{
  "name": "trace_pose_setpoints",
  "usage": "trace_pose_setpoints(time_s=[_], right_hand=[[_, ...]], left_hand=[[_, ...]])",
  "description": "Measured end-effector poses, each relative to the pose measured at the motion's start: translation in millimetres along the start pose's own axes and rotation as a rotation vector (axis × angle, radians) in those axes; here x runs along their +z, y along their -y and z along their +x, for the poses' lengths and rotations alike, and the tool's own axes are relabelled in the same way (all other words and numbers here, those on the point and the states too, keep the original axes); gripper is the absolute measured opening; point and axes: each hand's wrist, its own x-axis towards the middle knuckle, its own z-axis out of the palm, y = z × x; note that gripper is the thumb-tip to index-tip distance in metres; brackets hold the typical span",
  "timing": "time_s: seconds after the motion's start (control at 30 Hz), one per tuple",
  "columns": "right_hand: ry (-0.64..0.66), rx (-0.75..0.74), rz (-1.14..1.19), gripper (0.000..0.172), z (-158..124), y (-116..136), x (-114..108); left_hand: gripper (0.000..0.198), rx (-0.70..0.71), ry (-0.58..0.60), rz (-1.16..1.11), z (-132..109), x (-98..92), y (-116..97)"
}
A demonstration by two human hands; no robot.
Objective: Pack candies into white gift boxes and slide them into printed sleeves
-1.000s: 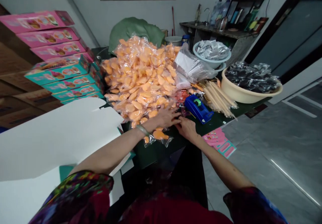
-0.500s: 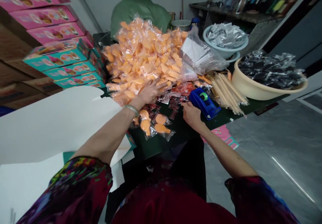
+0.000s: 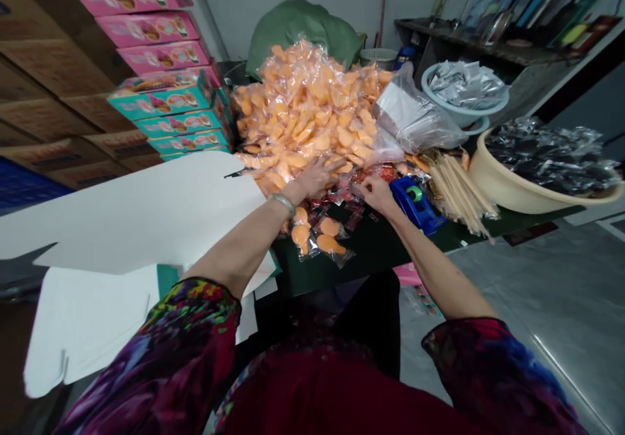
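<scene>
My left hand (image 3: 315, 180), with a bangle at the wrist, lies over the front of a heap of orange spoon-shaped pieces in clear bags (image 3: 312, 132). Its fingers are stretched out and touch the bags. My right hand (image 3: 379, 195) is closed in a pinch at the edge of some small clear-and-red packets (image 3: 355, 210); a small plastic packet (image 3: 358, 191) appears between its fingertips. Several bagged orange pieces (image 3: 331, 245) lie apart on the dark green tabletop (image 3: 303, 275), in front of my left hand. Just right of my right hand stands a blue tape dispenser (image 3: 420, 210).
An open white carton (image 3: 161, 207) lies at left, before stacked pink and teal boxes (image 3: 168, 103). To the right are wooden sticks (image 3: 461, 191), a cream basin of black bagged items (image 3: 537, 191), a blue basin with silver packets (image 3: 456, 112) and a clear bag (image 3: 415, 119).
The view has swung left, so things sit further right. My right hand has moved away from me and closer to my left hand. My left hand stays on the orange heap.
</scene>
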Motion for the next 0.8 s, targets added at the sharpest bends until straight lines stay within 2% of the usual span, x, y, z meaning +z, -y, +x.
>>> trace_pose_setpoints(time_s=[0.1,0.17,0.23,0.27,0.33,0.4,0.47,0.53,0.6,0.63,0.7,0.73,0.8], right_hand=[[-0.097,0.133,0.296,0.024,-10,-3,-10],[-0.063,0.23,0.531,0.026,-19,3,-20],[0.031,0.297,0.837,0.033,-31,17,-30],[0.095,0.294,0.949,0.035,-38,28,-33],[0.229,0.215,1.021,0.034,-55,54,-35],[0.374,0.106,0.998,0.036,-70,86,-26],[0.519,-0.004,0.929,0.042,-84,120,-4],[0.639,-0.133,0.819,0.04,-99,156,31],[0.708,-0.278,0.655,0.033,-119,192,74],[0.732,-0.351,0.553,0.033,-130,209,97],[0.807,-0.453,0.297,0.034,-150,238,140],[0.872,-0.506,0.166,0.035,-158,249,158],[0.952,-0.562,-0.062,0.038,-169,265,185]], left_hand=[[0.043,0.051,0.082,0.006,-10,-0.4,-18],[0.038,0.09,0.095,0.013,-17,-5.9,-32],[0.034,0.138,0.051,0.018,-31,-15.2,-48],[0.034,0.164,0.022,0.019,-42,-20.3,-57],[0.035,0.183,-0.038,0.011,-76,-29.2,-74],[0.034,0.128,-0.078,-0.014,-126,-34.2,-91],[0.025,0.017,-0.088,-0.065,-190,-34.8,-106],[0.012,-0.06,-0.089,-0.156,-257,-30.4,-121],[0.014,-0.232,-0.206,-0.184,-318,-18.9,-134],[0.015,-0.36,-0.342,-0.149,-343,-10.1,-139],[0.01,-0.584,-0.642,-0.055,-378,12.6,-143],[0.013,-0.645,-0.742,-0.005,-388,25.2,-143],[0.019,-0.699,-0.836,0.04,-397,49.0,-141]])
